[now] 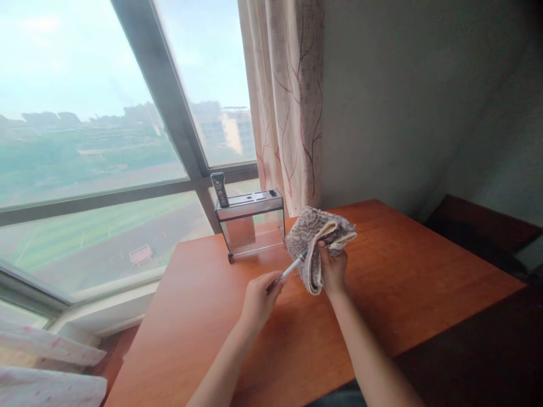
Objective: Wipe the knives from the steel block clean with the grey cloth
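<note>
Above the table: both hands are held up over the orange-brown wooden table, near its middle, in front of the window.
Left hand: the left hand is closed around the near end of a thin white utensil, pinched between thumb and fingers.
Utensil: it is held slanting up and to the right, and its far tip is buried in the folds of the cloth; what kind of utensil it is cannot be told.
Right hand: the right hand is clamped on a speckled grey cloth, which is bunched over the fingers and hangs down beside the palm.
Cloth: a paler inner side is shown at its right-hand fold, and the cloth is kept clear of the tabletop.
Holder: a clear-sided holder with a slotted metal top is stood at the table's far edge, just behind the cloth.
In the holder: one dark handle is seen sticking up from a slot at its left end.
Backdrop: a patterned curtain is hung behind the holder, beside the window glass.
</note>
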`<state>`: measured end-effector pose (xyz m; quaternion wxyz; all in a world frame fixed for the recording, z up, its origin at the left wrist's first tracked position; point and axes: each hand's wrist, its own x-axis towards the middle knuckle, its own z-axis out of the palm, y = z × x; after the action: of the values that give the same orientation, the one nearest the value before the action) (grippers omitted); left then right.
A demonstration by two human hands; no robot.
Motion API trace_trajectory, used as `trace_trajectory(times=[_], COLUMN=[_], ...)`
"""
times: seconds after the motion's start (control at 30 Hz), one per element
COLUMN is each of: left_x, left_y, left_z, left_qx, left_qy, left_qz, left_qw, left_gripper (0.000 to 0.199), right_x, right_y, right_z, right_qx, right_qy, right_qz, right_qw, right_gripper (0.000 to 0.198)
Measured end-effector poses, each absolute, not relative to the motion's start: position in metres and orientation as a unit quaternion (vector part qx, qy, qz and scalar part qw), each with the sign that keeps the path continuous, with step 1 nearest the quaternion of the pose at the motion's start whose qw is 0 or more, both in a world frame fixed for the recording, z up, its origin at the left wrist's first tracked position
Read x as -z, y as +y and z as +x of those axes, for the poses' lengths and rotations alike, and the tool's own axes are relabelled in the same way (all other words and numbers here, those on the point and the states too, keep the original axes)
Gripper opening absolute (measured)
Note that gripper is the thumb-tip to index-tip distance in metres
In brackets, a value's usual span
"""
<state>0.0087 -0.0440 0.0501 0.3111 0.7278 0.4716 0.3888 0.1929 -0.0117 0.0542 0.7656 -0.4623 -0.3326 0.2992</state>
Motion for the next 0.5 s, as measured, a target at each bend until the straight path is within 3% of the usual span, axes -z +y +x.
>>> trace_trajectory(times=[0.23,0.5], left_x=[-0.0462,-0.0495], left_y=[-0.0427,-0.0462], left_z=[0.0077,0.01], left_qx=[-0.392,-0.308], left_qy=[0.46,0.402], left_qz=[0.702,0.604], left_qw=[0.377,0.616], left_gripper=[0.037,0.048], right_x=[-0.0574,-0.0478], right_y=[-0.0111,-0.0124], right_z=[0.1924,0.1916], right_qx=[-0.324,-0.588], right_qy=[-0.327,-0.29], right_qz=[-0.436,-0.247], right_qw=[0.773,0.714], right_gripper=[0.028,0.052])
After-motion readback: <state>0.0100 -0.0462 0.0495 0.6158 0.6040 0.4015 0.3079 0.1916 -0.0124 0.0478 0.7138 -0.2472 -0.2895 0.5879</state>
